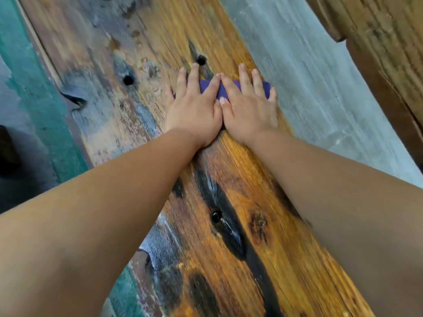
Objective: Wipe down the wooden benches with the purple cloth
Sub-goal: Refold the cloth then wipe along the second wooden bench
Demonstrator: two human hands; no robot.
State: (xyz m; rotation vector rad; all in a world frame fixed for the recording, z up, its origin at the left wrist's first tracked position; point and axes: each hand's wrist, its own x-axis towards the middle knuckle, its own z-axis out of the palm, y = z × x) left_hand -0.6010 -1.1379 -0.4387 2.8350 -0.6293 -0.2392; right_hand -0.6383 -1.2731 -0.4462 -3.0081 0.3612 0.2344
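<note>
Both hands, left hand (194,110) and right hand (248,112), laid flat, fingers straight, on purple cloth (209,88); cloth kept pressed against wooden bench (240,191), likely for even wiping pressure.

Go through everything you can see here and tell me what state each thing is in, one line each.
purple cloth: folded, pressed flat on the bench, mostly covered by both hands
left hand: fingers straight, pressing the cloth
right hand: fingers straight, pressing the cloth
wooden bench: worn, stained, with round holes
</note>
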